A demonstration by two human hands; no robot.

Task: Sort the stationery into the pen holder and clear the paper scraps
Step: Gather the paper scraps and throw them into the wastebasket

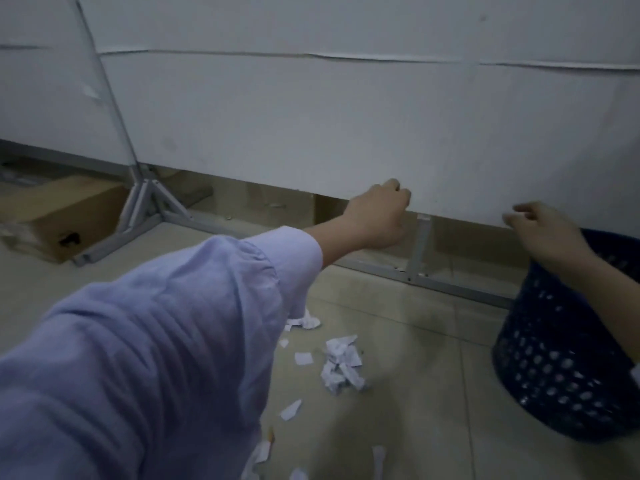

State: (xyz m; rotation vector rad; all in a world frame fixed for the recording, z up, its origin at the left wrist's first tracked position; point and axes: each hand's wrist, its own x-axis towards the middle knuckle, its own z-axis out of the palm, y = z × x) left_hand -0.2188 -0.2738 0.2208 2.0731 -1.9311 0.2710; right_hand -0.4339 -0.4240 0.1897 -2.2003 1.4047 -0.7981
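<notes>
The dark blue basket point(554, 368) with round holes stands on the tiled floor point(415, 427), close to the bottom edge of a white panel point(311, 126). The right hand point(543, 230) is directly above the basket's rim. Its fingers are bent and drawn together toward the thumb. There is a pale blur at the fingertips, but I cannot tell if this is a piece of paper or only the fingers.

The left hand point(377, 216) is well to the left of the basket, raised in front of the panel's lower edge, at the end of a lilac sleeve point(156, 341). Its fingers are curled into the palm with the back of the hand toward the camera, so I cannot tell if it holds something.

The paper scraps point(341, 363) lie on the floor to the left of the basket, near but apart from it, some crumpled and some flat. Far to the left of the basket are a grey metal stand point(149, 206) and a cardboard box point(59, 216).
</notes>
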